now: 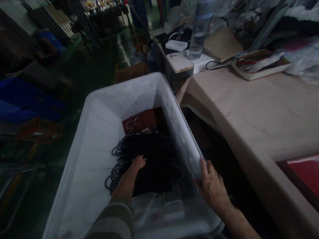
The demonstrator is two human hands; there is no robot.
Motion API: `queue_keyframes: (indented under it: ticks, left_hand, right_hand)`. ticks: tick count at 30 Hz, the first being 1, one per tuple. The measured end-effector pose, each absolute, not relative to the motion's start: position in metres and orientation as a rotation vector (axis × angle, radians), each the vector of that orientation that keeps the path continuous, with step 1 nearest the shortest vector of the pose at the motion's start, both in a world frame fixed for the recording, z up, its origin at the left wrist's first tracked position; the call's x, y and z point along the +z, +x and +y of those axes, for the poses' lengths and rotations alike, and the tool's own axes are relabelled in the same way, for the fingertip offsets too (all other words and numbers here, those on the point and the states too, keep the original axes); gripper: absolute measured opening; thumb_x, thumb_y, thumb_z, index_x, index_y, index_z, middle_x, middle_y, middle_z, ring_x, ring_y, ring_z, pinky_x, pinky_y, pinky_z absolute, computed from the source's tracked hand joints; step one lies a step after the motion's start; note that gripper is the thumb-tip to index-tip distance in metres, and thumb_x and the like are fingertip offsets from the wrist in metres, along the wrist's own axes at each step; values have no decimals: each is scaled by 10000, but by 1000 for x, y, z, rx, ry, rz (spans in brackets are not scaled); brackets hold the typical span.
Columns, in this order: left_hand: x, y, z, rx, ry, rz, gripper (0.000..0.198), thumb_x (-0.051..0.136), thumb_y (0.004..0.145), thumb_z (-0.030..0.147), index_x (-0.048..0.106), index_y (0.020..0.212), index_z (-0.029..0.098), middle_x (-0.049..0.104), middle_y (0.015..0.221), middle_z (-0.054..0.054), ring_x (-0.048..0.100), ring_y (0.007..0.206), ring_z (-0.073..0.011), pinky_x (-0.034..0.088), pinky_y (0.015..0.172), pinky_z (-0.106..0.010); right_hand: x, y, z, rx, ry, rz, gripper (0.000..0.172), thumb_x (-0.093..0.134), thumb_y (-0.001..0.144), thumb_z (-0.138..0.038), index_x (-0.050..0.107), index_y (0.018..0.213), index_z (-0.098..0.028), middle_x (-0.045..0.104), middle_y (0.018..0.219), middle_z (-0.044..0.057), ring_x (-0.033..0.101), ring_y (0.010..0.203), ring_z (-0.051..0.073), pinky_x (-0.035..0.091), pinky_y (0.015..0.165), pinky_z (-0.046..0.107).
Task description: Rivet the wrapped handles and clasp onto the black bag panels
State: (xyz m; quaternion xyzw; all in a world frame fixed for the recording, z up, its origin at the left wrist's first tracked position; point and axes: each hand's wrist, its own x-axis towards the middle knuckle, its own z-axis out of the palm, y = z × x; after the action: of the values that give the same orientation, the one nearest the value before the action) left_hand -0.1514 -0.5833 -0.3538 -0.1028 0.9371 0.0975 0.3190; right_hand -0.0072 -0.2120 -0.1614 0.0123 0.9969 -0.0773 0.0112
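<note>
A large white plastic tub (97,126) stands on the floor in front of me. At its bottom lies a pile of black items with looped cords (149,159), and behind it a dark red piece with metal rings (139,121). My left hand (139,162) reaches down into the tub and rests on top of the black pile, its fingers curled and hidden from view. My right hand (211,186) lies flat against the tub's right rim, fingers stretched out, holding nothing.
A beige table (261,113) runs along the right. A clear water bottle (200,30), a white charger (176,45) and a cluttered shallow tray (259,64) sit at its far end. A red surface (304,172) shows at the right edge. Blue crates (27,99) stand left.
</note>
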Motion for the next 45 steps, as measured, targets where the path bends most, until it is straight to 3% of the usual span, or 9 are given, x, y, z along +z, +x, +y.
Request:
queue_keyframes:
  ticks: [6,12,15,19,27,36,41,45]
  left_hand:
    - [-390,-151,-596,410,-349,2370,462,600,969,447,556,1324,155,493,1417,-135,475,1305,-305,371,1116,-555]
    - [-421,-154,-594,496,-408,2336,483,612,966,423,528,1364,162,428,1479,-142,423,1354,-318,360,1130,-558]
    - [-430,-162,-593,508,-436,2323,429,616,969,398,552,1327,171,470,1435,-129,471,1306,-303,404,1100,-549]
    - [-432,-166,-593,476,-459,2305,413,620,967,399,564,1304,166,508,1386,-124,514,1253,-291,445,1062,-535]
    - [-431,-164,-579,283,-424,2278,479,585,973,476,553,1328,156,491,1416,-137,468,1311,-310,341,1132,-573]
    - [-412,-144,-578,150,-331,2301,403,573,973,500,649,1115,131,622,1217,-116,555,1203,-272,374,1101,-535]
    - [-404,-113,-576,159,-224,2414,400,452,1006,440,645,1169,131,535,1338,-210,471,1302,-372,317,1110,-555]
    - [-404,-123,-581,258,-134,2461,449,483,954,546,632,1211,208,495,1421,-169,347,1387,-416,203,1157,-599]
  right_hand:
    - [-163,-12,-210,-157,8,3137,702,392,973,-181,23,1567,-123,485,1318,224,566,1094,343,530,878,456]
    - [-165,-10,-211,-177,32,3122,687,386,982,-228,59,1576,-119,489,1290,214,565,1065,341,538,872,464]
    - [-165,-11,-211,-206,18,3136,679,384,985,-247,82,1577,-112,491,1283,217,568,1068,343,544,870,466]
    - [-164,-13,-210,-219,13,3161,682,376,986,-256,72,1582,-123,503,1264,216,579,1046,344,558,847,473]
    - [-164,-12,-212,-263,43,3136,699,399,970,-230,65,1578,-139,493,1288,209,564,1079,343,562,874,476]
    - [-162,-11,-213,-263,106,3081,675,432,955,-187,123,1554,-137,488,1298,193,555,1074,330,551,883,460]
    - [-161,-11,-214,-272,126,3061,667,423,956,-179,120,1549,-140,487,1293,192,563,1048,322,551,869,445]
    - [-160,-12,-214,-256,113,3062,668,433,949,-199,133,1542,-126,484,1277,195,564,1041,324,552,862,438]
